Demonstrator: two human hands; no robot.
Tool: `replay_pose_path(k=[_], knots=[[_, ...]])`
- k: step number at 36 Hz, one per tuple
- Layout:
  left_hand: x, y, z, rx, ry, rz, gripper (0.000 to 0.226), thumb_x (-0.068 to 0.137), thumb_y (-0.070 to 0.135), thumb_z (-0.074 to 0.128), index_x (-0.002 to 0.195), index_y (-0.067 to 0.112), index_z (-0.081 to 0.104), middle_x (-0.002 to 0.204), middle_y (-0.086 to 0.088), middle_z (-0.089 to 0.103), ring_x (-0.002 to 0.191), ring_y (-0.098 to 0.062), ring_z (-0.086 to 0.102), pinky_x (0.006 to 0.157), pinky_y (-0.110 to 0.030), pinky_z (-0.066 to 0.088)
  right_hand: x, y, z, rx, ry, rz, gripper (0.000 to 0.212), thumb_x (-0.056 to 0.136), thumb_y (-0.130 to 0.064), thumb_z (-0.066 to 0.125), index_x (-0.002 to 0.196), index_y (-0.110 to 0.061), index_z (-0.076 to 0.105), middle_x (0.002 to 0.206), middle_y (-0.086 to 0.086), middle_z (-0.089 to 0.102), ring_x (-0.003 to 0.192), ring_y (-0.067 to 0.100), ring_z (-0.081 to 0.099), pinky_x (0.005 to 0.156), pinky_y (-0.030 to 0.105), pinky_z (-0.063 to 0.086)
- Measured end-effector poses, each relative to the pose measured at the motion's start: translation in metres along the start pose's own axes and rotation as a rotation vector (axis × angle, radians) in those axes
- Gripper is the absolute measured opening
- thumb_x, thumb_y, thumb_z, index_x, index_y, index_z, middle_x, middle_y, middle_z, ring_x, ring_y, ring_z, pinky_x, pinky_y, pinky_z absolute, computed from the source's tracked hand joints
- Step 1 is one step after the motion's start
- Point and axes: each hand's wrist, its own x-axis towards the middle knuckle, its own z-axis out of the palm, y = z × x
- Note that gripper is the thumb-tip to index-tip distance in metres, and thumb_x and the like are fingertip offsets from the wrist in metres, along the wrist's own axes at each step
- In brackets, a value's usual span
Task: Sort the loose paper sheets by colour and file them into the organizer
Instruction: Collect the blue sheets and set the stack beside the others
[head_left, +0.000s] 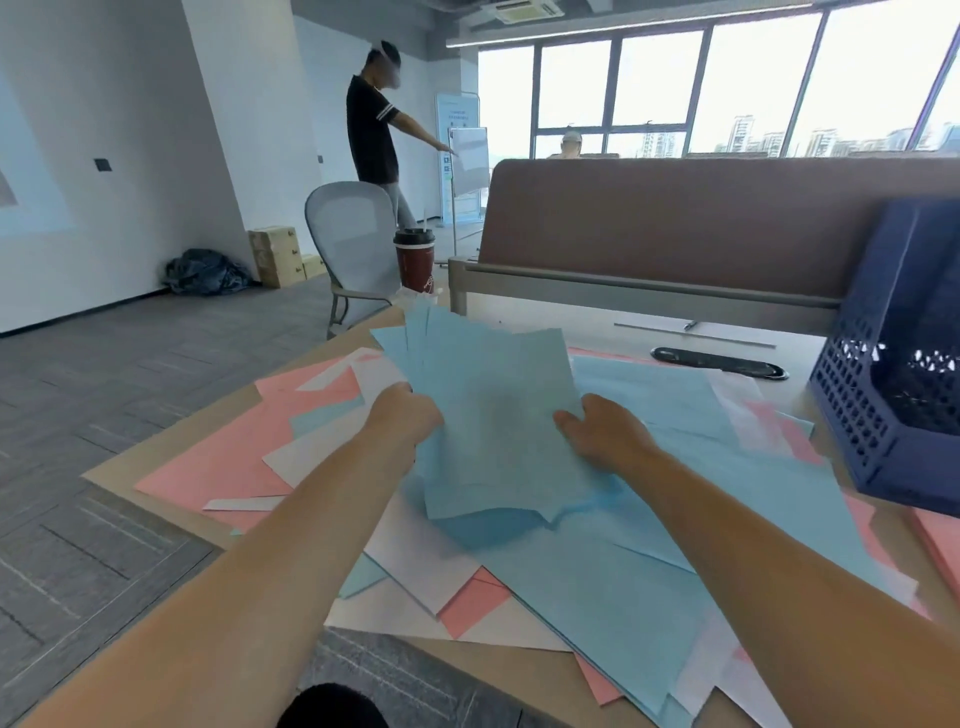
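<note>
Both bare forearms reach over the desk (613, 319), which is strewn with loose blue, pink and white sheets (587, 566). At the right edge stands the dark blue perforated organizer (878, 405); whether it holds anything cannot be told. Raised above the pile is a fanned stack of blue sheets (493, 395): the left hand (402, 415) pinches its left edge, the right hand (605, 428) lies on its right edge, fingers curled around the paper
</note>
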Motion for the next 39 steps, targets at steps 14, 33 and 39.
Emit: replay_pose_path(k=[14,33,39], knots=[[-0.075,0.0,0.01,-0.144,-0.111,-0.065,0.02,0.083,-0.013,0.06,0.094,0.003,0.06,0.112,-0.024,0.063,0.101,-0.04,0.062,0.088,-0.048,0.051,-0.069,0.04,-0.036,-0.098,-0.126,0.164,0.08,0.1,-0.065,0.014,0.149,-0.007,0.038,0.156,0.014,0.037,0.14,0.033,0.039,0.114,0.042,0.03],[-0.124,-0.018,0.018,-0.027,-0.185,-0.122,0.035,0.081,-0.002,0.065,0.115,0.001,0.057,0.114,-0.021,0.061,0.102,-0.041,0.061,0.089,-0.054,0.055,-0.109,0.057,-0.034,-0.284,-0.193,0.105,0.069,0.103,-0.058,0.014,0.155,-0.016,0.03,0.16,0.011,0.029,0.142,0.034,0.035,0.116,0.044,0.031],[-0.129,-0.017,0.023,0.078,-0.134,-0.018,0.008,0.084,-0.003,0.051,0.078,0.002,0.051,0.086,-0.016,0.056,0.078,-0.028,0.055,0.063,-0.031,0.039,-0.102,0.063,-0.035,-0.315,-0.038,0.218,0.071,0.091,-0.067,0.039,0.138,-0.015,0.049,0.144,0.01,0.049,0.129,0.037,0.046,0.108,0.048,0.037]])
